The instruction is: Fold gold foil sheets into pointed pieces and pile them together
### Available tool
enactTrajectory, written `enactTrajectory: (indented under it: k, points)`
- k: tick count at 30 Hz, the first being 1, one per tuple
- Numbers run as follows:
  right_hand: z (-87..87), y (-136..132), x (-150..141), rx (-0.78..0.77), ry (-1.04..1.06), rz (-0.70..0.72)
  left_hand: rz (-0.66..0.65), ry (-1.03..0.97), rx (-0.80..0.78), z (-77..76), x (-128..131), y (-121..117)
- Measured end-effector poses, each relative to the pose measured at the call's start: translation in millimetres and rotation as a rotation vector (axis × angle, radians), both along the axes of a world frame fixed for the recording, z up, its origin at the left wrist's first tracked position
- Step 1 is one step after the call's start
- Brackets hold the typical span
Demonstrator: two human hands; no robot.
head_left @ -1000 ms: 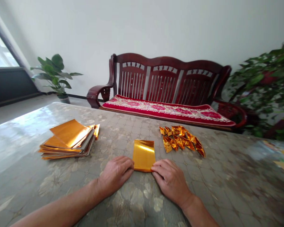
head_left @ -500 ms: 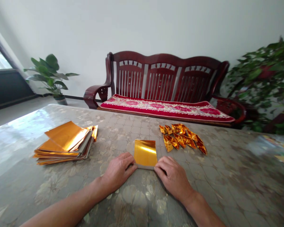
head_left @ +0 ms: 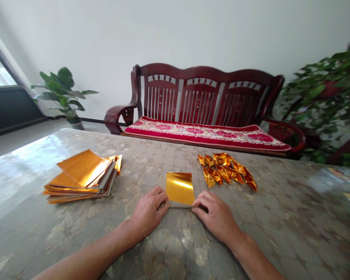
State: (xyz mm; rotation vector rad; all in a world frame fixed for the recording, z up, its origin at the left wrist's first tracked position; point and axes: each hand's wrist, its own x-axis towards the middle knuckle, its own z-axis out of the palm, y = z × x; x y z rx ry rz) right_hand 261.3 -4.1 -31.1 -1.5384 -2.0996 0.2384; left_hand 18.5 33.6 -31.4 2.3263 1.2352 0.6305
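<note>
A shiny gold foil sheet (head_left: 180, 187) lies on the patterned table (head_left: 151, 155) in front of me, its near edge turned up into a fold. My left hand (head_left: 148, 212) pinches the near left corner of that sheet with curled fingers. My right hand (head_left: 217, 216) pinches the near right corner the same way. A stack of flat gold sheets (head_left: 81, 177) sits to the left. A cluster of several folded gold paper pieces (head_left: 227, 173) lies just right of the sheet.
A dark red wooden bench (head_left: 204, 105) with a red patterned cushion stands beyond the table's far edge. A potted plant (head_left: 62, 91) stands at back left by the window. Leafy plants (head_left: 329, 105) fill the right side.
The near edge of the gold sheet has been folded over, so the sheet looks shorter. Both hands have crept slightly forward with it.
</note>
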Motion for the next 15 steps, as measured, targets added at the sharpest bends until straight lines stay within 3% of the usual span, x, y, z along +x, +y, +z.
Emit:
enactTrajectory:
  k: [15]
  points:
    - [-5.2, -1.3, -1.0, 0.036, -0.108, -0.111, 0.054, 0.165, 0.032, 5.3, 1.8, -1.2]
